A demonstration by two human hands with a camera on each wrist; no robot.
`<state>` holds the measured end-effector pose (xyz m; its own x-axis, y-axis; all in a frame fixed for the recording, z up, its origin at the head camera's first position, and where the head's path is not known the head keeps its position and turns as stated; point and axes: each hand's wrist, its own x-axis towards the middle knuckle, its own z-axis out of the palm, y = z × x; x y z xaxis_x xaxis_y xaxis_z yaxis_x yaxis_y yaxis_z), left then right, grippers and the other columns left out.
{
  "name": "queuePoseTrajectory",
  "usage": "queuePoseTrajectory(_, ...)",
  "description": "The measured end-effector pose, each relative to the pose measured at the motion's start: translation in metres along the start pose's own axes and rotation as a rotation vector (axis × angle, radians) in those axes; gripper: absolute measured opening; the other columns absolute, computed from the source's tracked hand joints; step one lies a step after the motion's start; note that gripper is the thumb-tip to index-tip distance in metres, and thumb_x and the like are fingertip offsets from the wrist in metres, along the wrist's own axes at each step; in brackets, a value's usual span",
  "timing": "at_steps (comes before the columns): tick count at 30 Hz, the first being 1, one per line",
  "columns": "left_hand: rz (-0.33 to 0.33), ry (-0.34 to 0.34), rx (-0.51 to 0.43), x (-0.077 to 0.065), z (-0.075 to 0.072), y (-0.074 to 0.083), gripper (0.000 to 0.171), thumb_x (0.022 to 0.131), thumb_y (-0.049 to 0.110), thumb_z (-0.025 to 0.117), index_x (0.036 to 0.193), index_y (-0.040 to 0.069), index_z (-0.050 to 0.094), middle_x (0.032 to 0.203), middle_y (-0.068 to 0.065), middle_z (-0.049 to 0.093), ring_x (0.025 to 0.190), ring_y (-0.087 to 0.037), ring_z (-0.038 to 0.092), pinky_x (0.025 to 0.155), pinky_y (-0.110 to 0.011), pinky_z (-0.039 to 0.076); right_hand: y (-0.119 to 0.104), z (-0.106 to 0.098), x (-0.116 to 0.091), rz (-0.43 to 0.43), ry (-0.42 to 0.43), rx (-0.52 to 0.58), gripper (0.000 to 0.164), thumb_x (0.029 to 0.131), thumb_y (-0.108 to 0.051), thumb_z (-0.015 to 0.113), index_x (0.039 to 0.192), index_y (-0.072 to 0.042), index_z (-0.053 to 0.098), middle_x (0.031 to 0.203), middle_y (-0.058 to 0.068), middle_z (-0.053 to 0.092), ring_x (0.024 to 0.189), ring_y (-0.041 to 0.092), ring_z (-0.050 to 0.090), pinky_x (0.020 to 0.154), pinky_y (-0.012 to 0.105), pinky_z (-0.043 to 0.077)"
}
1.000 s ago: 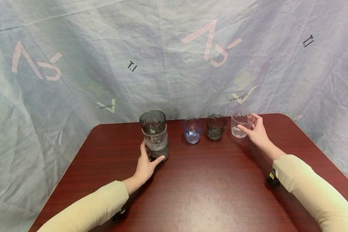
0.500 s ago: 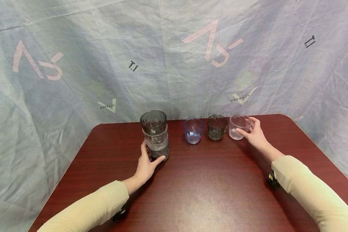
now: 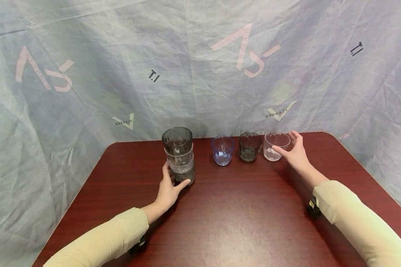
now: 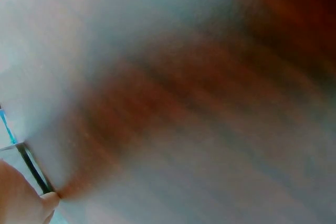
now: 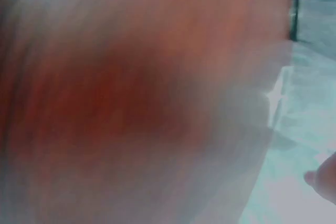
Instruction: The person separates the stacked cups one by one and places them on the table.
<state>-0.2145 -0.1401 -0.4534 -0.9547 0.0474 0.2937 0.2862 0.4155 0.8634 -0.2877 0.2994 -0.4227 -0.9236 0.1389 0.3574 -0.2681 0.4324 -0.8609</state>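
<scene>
Three nested tumblers wobble-prone under my left hand, its grip curled round the stack's base on the table, while my right hand loosely cups the clear tumbler, which I judge could slip against the smoky neighbour.

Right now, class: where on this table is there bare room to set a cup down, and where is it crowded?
Bare: the near table between both sleeves. Crowded: the far edge, where blue cup, dark cup and clear cup stand close beside the right hand; the left hand holds the cup stack.
</scene>
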Motion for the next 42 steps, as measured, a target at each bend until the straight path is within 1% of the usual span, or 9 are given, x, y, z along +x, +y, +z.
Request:
queuePoseTrajectory(4, -0.015, -0.004, -0.001, 0.001, 0.0, 0.001, 0.095, 0.086, 0.014, 0.077, 0.153, 0.018, 0.009, 0.143, -0.023, 0.039, 0.124, -0.039, 0.05, 0.102, -0.05, 0.04, -0.032, 0.003, -0.004, -0.056, 0.073, 0.081, 0.085, 0.084, -0.003, 0.074, 0.146, 0.007, 0.016, 0.152, 0.027, 0.023, 0.143, 0.035, 0.017, 0.116, 0.042, 0.013)
queuePoseTrajectory(8, -0.032, -0.01, -0.012, 0.001, 0.0, 0.001, 0.096, 0.086, 0.015, 0.077, 0.153, 0.02, 0.008, 0.144, -0.021, 0.039, 0.125, -0.037, 0.049, 0.103, -0.048, 0.04, -0.071, 0.012, -0.008, -0.123, 0.068, 0.21, 0.078, 0.082, 0.008, 0.07, 0.142, 0.013, 0.02, 0.15, 0.03, 0.025, 0.142, 0.037, 0.019, 0.116, 0.041, 0.013)
queuePoseTrajectory(12, -0.026, -0.016, -0.013, 0.001, 0.0, 0.0, 0.096, 0.085, 0.014, 0.077, 0.153, 0.019, 0.008, 0.145, -0.021, 0.038, 0.127, -0.036, 0.047, 0.103, -0.048, 0.039, -0.09, 0.031, -0.009, -0.178, -0.01, 0.324, 0.074, 0.084, 0.013, 0.066, 0.143, 0.009, 0.022, 0.151, 0.027, 0.027, 0.143, 0.033, 0.021, 0.116, 0.042, 0.014)
queuePoseTrajectory(15, -0.018, -0.015, -0.016, 0.001, 0.0, 0.0, 0.096, 0.085, 0.014, 0.077, 0.153, 0.019, 0.009, 0.145, -0.021, 0.038, 0.128, -0.035, 0.046, 0.103, -0.049, 0.039, -0.099, 0.05, -0.01, -0.208, -0.089, 0.372, 0.073, 0.086, 0.014, 0.064, 0.145, 0.005, 0.022, 0.152, 0.023, 0.028, 0.143, 0.03, 0.023, 0.116, 0.045, 0.014)
queuePoseTrajectory(18, -0.007, -0.013, -0.018, 0.002, 0.0, 0.001, 0.096, 0.085, 0.014, 0.077, 0.153, 0.018, 0.009, 0.145, -0.021, 0.038, 0.128, -0.035, 0.046, 0.103, -0.05, 0.039, -0.113, 0.07, -0.012, -0.234, -0.163, 0.383, 0.073, 0.085, 0.017, 0.063, 0.145, 0.005, 0.022, 0.152, 0.019, 0.03, 0.142, 0.029, 0.026, 0.114, 0.049, 0.019)
queuePoseTrajectory(23, 0.002, -0.016, -0.018, 0.002, 0.001, 0.001, 0.095, 0.086, 0.015, 0.077, 0.152, 0.018, 0.009, 0.145, -0.021, 0.039, 0.127, -0.035, 0.047, 0.102, -0.049, 0.04, -0.135, 0.103, -0.015, -0.299, -0.259, 0.393, 0.073, 0.085, 0.015, 0.065, 0.145, 0.002, 0.026, 0.151, 0.016, 0.034, 0.139, 0.031, 0.032, 0.11, 0.049, 0.029)
queuePoseTrajectory(28, -0.004, -0.021, -0.02, 0.002, 0.001, 0.001, 0.096, 0.086, 0.015, 0.077, 0.153, 0.019, 0.008, 0.144, -0.02, 0.039, 0.126, -0.035, 0.048, 0.102, -0.049, 0.04, -0.15, 0.131, -0.017, -0.359, -0.345, 0.416, 0.073, 0.086, 0.012, 0.066, 0.146, 0.002, 0.026, 0.151, 0.017, 0.034, 0.138, 0.033, 0.032, 0.107, 0.053, 0.032)
queuePoseTrajectory(34, -0.005, -0.021, -0.013, 0.003, 0.0, -0.001, 0.096, 0.086, 0.015, 0.077, 0.152, 0.019, 0.008, 0.144, -0.021, 0.039, 0.126, -0.034, 0.048, 0.102, -0.049, 0.041, -0.16, 0.16, -0.02, -0.343, -0.418, 0.45, 0.071, 0.089, 0.008, 0.065, 0.148, -0.004, 0.026, 0.151, 0.015, 0.034, 0.137, 0.025, 0.036, 0.106, 0.05, 0.034)
queuePoseTrajectory(42, -0.013, -0.011, -0.011, 0.002, -0.001, -0.001, 0.095, 0.085, 0.014, 0.077, 0.152, 0.018, 0.009, 0.143, -0.021, 0.039, 0.125, -0.034, 0.049, 0.1, -0.05, 0.042, -0.169, 0.188, -0.024, -0.312, -0.512, 0.465, 0.076, 0.09, 0.003, 0.066, 0.151, -0.011, 0.023, 0.151, 0.011, 0.034, 0.137, 0.026, 0.035, 0.107, 0.05, 0.034)
